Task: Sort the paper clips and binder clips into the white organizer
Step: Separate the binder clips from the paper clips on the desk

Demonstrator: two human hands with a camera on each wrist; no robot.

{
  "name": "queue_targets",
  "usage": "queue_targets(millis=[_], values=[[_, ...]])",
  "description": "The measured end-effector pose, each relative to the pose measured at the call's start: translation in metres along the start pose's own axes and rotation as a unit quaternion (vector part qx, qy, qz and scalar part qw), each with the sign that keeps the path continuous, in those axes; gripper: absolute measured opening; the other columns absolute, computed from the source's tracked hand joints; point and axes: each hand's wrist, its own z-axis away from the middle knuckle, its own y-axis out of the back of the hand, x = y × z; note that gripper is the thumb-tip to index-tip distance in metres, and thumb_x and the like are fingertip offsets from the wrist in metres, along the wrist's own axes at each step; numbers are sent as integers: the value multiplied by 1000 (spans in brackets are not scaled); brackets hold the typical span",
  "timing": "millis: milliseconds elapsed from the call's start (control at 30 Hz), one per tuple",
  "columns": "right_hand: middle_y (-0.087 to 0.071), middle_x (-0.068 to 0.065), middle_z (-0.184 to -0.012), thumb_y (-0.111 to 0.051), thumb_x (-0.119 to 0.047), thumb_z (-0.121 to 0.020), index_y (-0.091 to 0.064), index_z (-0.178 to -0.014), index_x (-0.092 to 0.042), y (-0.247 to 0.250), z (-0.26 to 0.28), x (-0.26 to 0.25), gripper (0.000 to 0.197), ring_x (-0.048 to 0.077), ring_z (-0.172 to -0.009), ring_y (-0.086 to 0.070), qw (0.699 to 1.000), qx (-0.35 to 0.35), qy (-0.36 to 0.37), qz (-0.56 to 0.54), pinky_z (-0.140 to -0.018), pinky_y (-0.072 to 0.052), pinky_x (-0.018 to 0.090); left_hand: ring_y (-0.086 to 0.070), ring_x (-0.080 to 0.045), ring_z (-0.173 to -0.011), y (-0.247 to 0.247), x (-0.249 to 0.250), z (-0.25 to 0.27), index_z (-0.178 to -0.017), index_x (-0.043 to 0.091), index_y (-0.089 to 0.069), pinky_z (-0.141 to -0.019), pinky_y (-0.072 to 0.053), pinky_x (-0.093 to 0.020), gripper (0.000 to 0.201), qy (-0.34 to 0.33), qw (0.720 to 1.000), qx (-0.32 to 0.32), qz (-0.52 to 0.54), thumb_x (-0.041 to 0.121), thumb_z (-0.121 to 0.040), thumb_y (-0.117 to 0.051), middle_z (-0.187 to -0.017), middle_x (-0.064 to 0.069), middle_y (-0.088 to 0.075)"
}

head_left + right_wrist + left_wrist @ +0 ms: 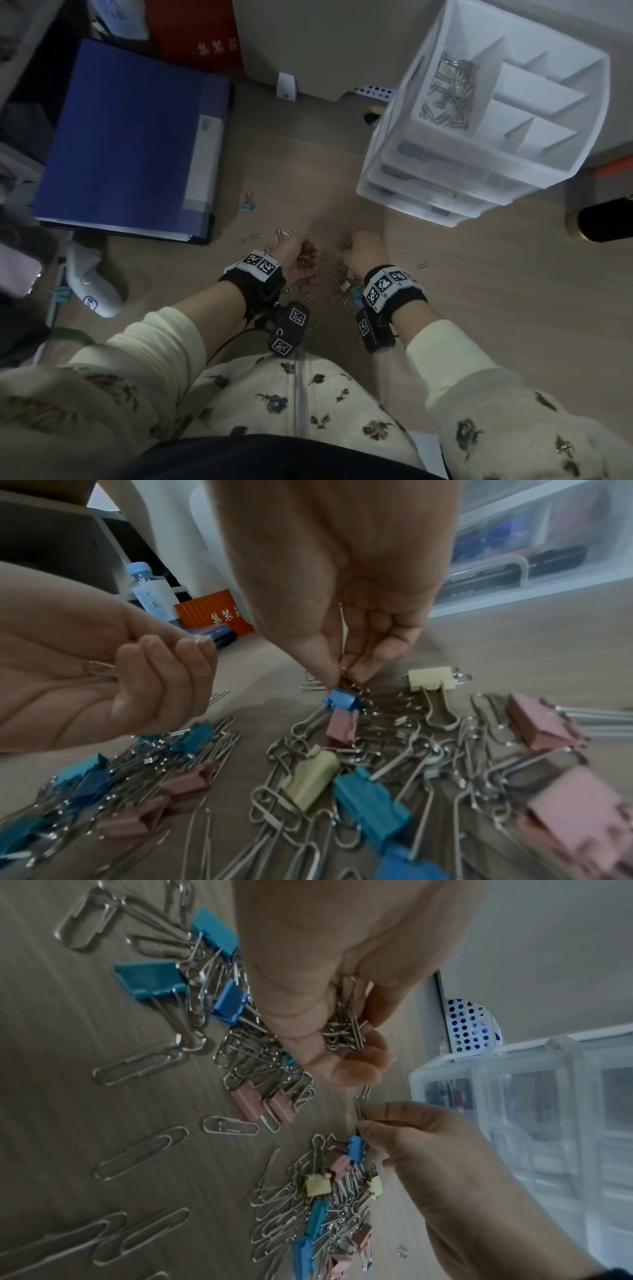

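Note:
Loose silver paper clips and coloured binder clips (342, 777) lie in a heap on the wooden desk, between and under both hands (342, 291). My left hand (335, 1058) is curled round a bunch of paper clips (344, 1031), held just above the heap. My right hand (342, 669) pinches a single paper clip (362, 1099) between thumb and fingers, right over a small blue binder clip (342, 699). The white organizer (513, 161) stands at the far right. Its near-left top compartment holds paper clips (448, 92); the other top compartments look bare.
A blue folder (130, 137) lies at the left, with a teal binder clip (247, 205) beside its corner. A white device (92, 284) sits near the left arm, a dark cylinder (603, 222) at the right edge. A water bottle (150, 593) and an orange box (212, 612) stand behind.

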Motion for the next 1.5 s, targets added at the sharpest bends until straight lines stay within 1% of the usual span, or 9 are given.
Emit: queue_targets(millis=[267,433,600,733,933,1100,1300,1400,1500], values=[[-68,17,-81,-48,-2,-82,-68,-84,6,7,5,8,21,31,-79,-64,998,22,-34,-48,-69,-53,34,-47,-13,-57,2,1,1,-71,7,-52,-46,-48,-21,31,-3,1000,-5,16,16,-97,-39,-68,-5,-51],[-69,5,-109,-48,1,-85,-71,-104,-9,20,10,12,31,18,-102,-62,978,99,-23,-183,-91,-46,25,-53,-16,-64,3,0,-1,-79,5,-55,-61,-51,-28,23,-4,1000,-6,29,14,-96,-41,-73,-7,-55],[-69,-2,-95,-61,-10,-87,-70,-99,-12,34,23,-2,15,-2,-76,-58,957,59,43,-281,-69,-43,7,-56,-19,-68,-2,-1,1,-82,3,-55,-63,-52,-28,23,-5,1000,-13,28,13,-95,-39,-77,-10,-57],[-68,2,-87,-65,-7,-85,-69,-99,-6,33,29,-17,14,-3,-70,-60,947,-28,94,-306,-61,-48,7,-59,-19,-75,-5,-1,6,-99,3,-55,-65,-56,-28,20,-10,998,-56,29,9,-94,-37,-83,-10,-59],[-69,21,-96,-59,-1,-89,-65,-104,4,33,28,-25,16,18,-76,-68,916,-61,91,-386,-67,-58,25,-54,-16,-63,-2,2,9,-89,9,-58,-49,-50,-20,20,-12,995,-96,19,16,-96,-40,-74,-6,-58],[-69,7,-102,-59,-8,-91,-68,-108,-3,36,19,-14,20,-2,-72,-62,946,31,88,-310,-64,-43,2,-47,-12,-48,1,3,6,-71,11,-50,-44,-45,-20,27,11,998,-60,24,19,-96,-42,-60,-2,-49],[-60,7,-124,-57,-27,-90,-54,-128,-15,9,-4,10,41,26,-116,-55,998,3,17,-62,-99,-45,41,-46,-12,-50,7,4,2,-67,12,-48,-43,-47,-19,30,22,999,-29,18,21,-96,-42,-57,0,-46],[-47,7,-134,-66,-39,-83,-46,-133,-15,-3,-5,10,59,29,-113,-53,999,-7,28,-36,-98,-45,44,-45,-13,-53,10,4,-1,-67,11,-49,-43,-46,-18,31,18,999,-18,22,21,-96,-42,-55,0,-45],[-42,7,-134,-70,-29,-80,-45,-134,-15,-9,-3,5,61,28,-114,-50,998,-16,63,-12,-97,-45,41,-42,-10,-50,10,4,-3,-66,12,-50,-39,-41,-16,33,19,1000,-12,3,22,-96,-41,-50,2,-45]])
